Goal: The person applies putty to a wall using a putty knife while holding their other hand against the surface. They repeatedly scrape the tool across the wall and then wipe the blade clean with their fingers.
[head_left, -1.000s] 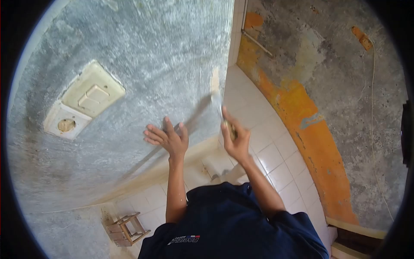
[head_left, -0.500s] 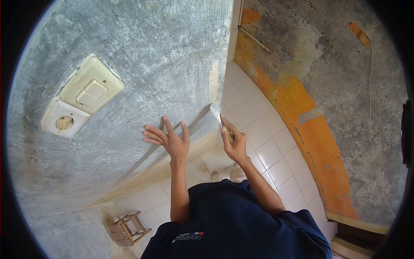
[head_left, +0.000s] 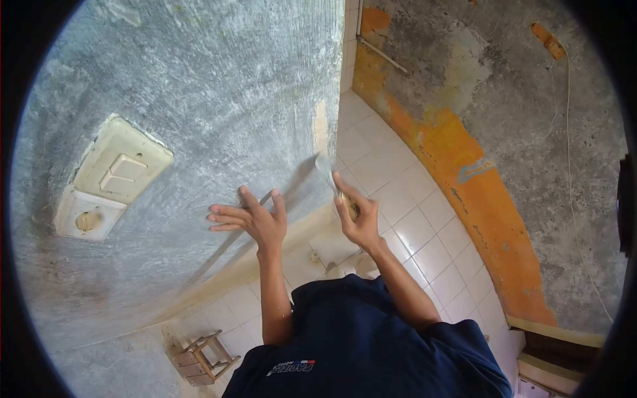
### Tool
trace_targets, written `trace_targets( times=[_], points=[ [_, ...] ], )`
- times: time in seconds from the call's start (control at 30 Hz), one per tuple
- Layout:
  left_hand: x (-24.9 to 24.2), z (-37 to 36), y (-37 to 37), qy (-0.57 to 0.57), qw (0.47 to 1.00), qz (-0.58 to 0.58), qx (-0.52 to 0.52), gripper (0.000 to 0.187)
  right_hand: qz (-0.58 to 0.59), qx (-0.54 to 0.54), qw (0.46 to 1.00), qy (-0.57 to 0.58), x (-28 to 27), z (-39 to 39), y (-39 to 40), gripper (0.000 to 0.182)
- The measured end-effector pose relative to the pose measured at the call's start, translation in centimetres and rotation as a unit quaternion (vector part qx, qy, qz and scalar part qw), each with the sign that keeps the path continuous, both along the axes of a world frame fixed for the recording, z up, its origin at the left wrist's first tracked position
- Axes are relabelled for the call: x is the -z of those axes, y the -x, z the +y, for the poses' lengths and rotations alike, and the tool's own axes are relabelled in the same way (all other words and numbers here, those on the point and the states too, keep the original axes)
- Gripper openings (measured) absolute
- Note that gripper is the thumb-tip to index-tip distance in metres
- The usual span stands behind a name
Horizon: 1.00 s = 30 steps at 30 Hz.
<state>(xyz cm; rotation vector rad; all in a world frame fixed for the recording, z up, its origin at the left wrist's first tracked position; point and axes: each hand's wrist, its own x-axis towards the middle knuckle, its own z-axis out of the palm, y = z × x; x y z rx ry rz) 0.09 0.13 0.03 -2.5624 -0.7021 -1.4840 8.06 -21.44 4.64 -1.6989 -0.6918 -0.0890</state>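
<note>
My right hand [head_left: 360, 220] is closed around the handle of a scraper [head_left: 325, 166]. The scraper's metal blade meets the edge of the grey wall [head_left: 219, 86], just below a pale, bare strip [head_left: 320, 126]. To the left, my left hand [head_left: 260, 222] rests against the same wall with its fingers spread, holding nothing. A shadow of the right hand's tool slants across the wall between the two hands. The scraper's handle is mostly covered by my fingers.
On the wall at left are a light switch [head_left: 123, 162] and a power socket [head_left: 89, 217]. A small wooden stool [head_left: 206, 360] stands on the tiled floor [head_left: 415, 229]. Across from me is a patchy grey wall with an orange band [head_left: 504, 245] and a hanging cord [head_left: 568, 146].
The view has shifted, with the switch plate now lower and further left. My left hand sits slightly left of before, and the scraper blade has moved slightly left along the wall edge.
</note>
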Motion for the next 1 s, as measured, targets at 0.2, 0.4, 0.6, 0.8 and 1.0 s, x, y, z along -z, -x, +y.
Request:
trace_targets(
  times=[0.2, 0.4, 0.6, 0.8, 1.0],
  points=[
    [-0.1, 0.1, 0.4, -0.008, 1.000, 0.014, -0.003, 0.095, -0.021, 0.016, 1.000, -0.015, 3.2, -0.1, 0.4, 0.040],
    [-0.3, -0.3, 0.4, 0.000, 1.000, 0.008, -0.002, 0.095, 0.031, -0.006, 0.999, -0.014, -3.2, 0.2, 0.1, 0.041],
    [0.1, 0.0, 0.1, -0.004, 1.000, 0.015, -0.008, 0.096, -0.005, 0.013, 1.000, 0.008, 0.7, -0.1, 0.5, 0.041],
    [-0.2, -0.1, 0.5, -0.022, 1.000, 0.017, -0.003, 0.094, 0.071, 0.004, 0.997, 0.030, 0.4, -0.3, 0.9, 0.039],
    [0.1, 0.1, 0.2, -0.024, 1.000, 0.002, 0.007, 0.094, 0.015, 0.006, 1.000, -0.003, -1.9, 0.1, 0.3, 0.039]
  ],
)
